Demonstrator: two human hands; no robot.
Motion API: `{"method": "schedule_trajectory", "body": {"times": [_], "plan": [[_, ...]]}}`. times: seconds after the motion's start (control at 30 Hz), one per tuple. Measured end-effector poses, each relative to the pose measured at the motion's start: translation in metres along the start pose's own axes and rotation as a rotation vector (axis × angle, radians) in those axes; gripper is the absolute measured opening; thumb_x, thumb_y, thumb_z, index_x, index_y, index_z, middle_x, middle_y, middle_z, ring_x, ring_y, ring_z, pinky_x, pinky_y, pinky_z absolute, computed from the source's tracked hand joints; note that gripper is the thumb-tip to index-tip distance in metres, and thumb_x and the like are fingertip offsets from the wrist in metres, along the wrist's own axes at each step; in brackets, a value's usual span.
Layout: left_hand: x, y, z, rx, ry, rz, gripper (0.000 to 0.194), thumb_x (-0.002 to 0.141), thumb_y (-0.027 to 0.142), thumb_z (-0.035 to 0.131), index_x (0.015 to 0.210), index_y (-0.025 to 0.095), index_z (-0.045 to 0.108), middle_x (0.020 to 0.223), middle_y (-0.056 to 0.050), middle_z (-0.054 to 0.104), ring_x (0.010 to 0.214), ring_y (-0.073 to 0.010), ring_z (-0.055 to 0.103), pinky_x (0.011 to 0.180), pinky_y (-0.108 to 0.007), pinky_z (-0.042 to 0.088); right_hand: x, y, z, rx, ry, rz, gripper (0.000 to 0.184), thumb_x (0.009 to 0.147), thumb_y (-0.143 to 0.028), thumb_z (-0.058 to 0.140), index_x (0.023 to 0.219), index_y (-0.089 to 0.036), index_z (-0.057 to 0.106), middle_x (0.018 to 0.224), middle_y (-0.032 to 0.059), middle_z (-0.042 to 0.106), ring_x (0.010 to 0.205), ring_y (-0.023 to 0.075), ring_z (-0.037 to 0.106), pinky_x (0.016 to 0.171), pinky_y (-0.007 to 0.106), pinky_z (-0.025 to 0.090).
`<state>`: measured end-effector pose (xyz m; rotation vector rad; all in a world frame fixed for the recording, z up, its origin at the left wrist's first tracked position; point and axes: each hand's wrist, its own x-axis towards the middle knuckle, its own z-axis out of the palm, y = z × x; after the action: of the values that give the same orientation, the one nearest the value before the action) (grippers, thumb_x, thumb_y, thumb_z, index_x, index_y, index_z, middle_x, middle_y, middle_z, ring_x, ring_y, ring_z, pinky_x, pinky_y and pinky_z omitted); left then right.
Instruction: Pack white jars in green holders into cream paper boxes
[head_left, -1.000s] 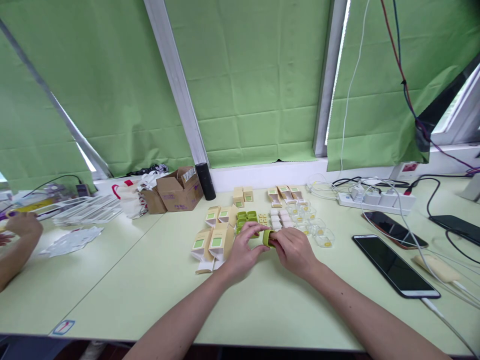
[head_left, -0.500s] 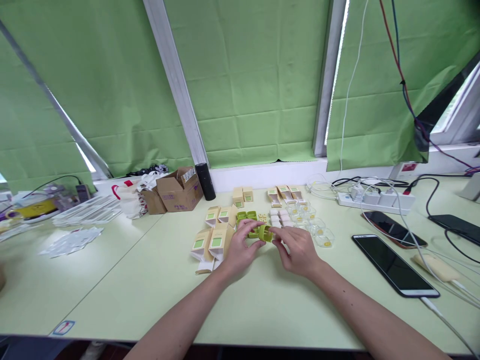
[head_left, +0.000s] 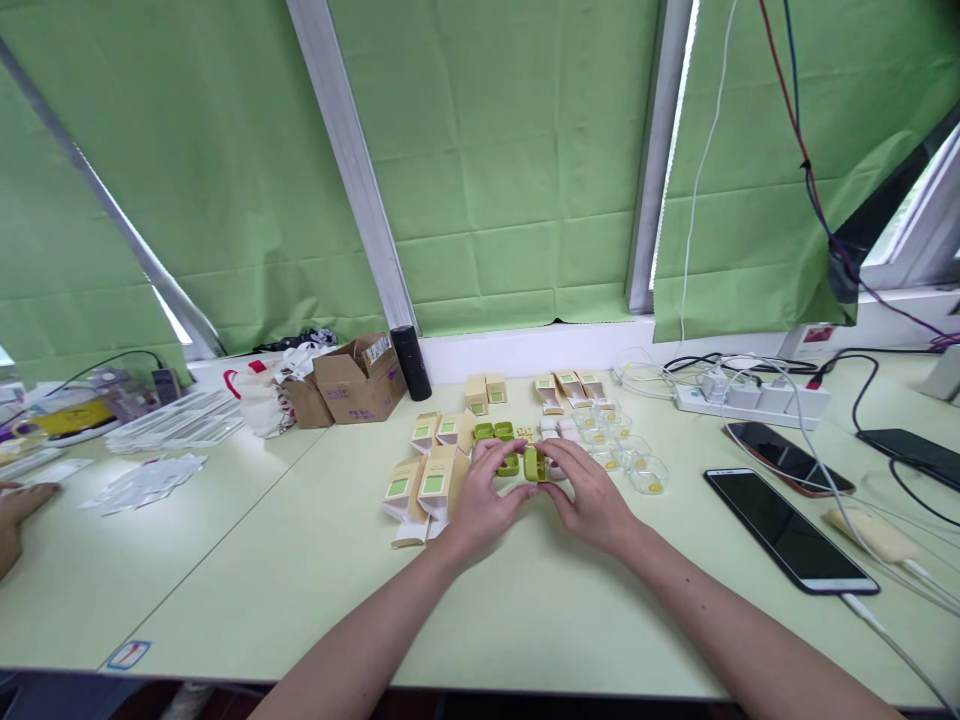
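A small green plastic case is held up between both hands above the table. My left hand grips its left side with thumb and fingers. On its other side, the fingertips and thumb of my right hand press against it. Just behind my left fingers stand more green cases, partly hidden. Tiny yellow pieces lie beyond the held case, beside rows of white and pinkish blocks that my right hand partly covers. Clear plastic shells with yellow spots are to the right.
Cream cartons with green squares stand left of my hands, others farther back. Phones, a power strip and cables fill the right. Leftward are a cardboard box, a black cylinder, packets and another person's hand.
The green case has turned between my hands, its hollow now facing me. My right fingers have moved from its opening to its side. The other person's hand left view and came back lower.
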<state>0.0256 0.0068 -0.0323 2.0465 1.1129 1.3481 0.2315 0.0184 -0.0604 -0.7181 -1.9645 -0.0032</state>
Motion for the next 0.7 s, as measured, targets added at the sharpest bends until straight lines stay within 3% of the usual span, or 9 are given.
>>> {"method": "schedule_trajectory", "body": {"times": [0.1,0.27,0.5,0.7], "plan": [[0.000,0.000,0.000,-0.023,0.006,-0.005,0.041,0.090,0.028,0.078,0.130,0.028,0.069,0.125,-0.009,0.063,0.112,-0.0240,0.063,0.097,-0.039,0.055,0.000,0.003,0.001,0.047,0.036,0.033,0.056,0.095,-0.011,0.059,0.148,-0.026,0.050,0.135,0.0155,0.066,0.127,0.0324,0.065,0.102,0.054,0.062],[0.002,-0.007,0.005,-0.048,0.038,-0.089,0.016,0.096,0.028,0.067,0.110,0.021,0.072,0.113,-0.008,0.069,0.108,-0.0219,0.066,0.092,-0.035,0.054,-0.001,0.005,0.003,0.106,0.072,0.101,0.054,0.093,-0.008,0.059,0.144,-0.026,0.052,0.134,0.0145,0.065,0.128,0.0315,0.064,0.104,0.055,0.060],[0.003,-0.012,0.013,-0.102,0.016,-0.222,0.015,0.093,0.032,0.069,0.097,0.019,0.074,0.105,-0.008,0.075,0.101,-0.0226,0.069,0.087,-0.034,0.054,-0.002,0.003,0.006,0.138,0.061,0.100,0.051,0.091,-0.007,0.059,0.139,-0.025,0.054,0.130,0.0136,0.066,0.119,0.0298,0.067,0.099,0.051,0.062],[0.006,-0.009,0.014,-0.156,0.019,-0.271,0.017,0.090,0.034,0.069,0.091,0.018,0.073,0.098,-0.007,0.075,0.095,-0.0223,0.069,0.082,-0.032,0.053,-0.002,0.001,0.007,0.118,0.035,0.077,0.045,0.093,-0.009,0.060,0.135,-0.024,0.054,0.129,0.0138,0.067,0.125,0.0310,0.065,0.103,0.052,0.061]]}}
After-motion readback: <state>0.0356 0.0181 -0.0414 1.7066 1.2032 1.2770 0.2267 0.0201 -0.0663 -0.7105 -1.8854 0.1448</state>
